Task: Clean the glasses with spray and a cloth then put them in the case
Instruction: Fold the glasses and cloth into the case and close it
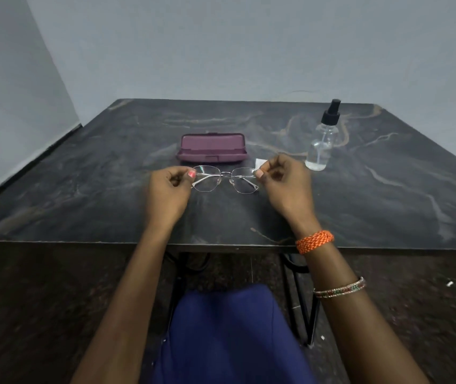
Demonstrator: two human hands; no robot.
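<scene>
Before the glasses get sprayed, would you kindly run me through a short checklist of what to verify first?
1. Glasses held securely: ok, left hand and right hand each pinch an outer end of the frame.
2. Spray bottle upright and near the right hand: ok.
3. Liquid in the bottle: ok, some shows near the bottom.
4. Cloth available: cannot tell, only a small white corner shows behind the right hand.
5. Case open to receive the glasses: not ok, it lies closed on the table.
</scene>
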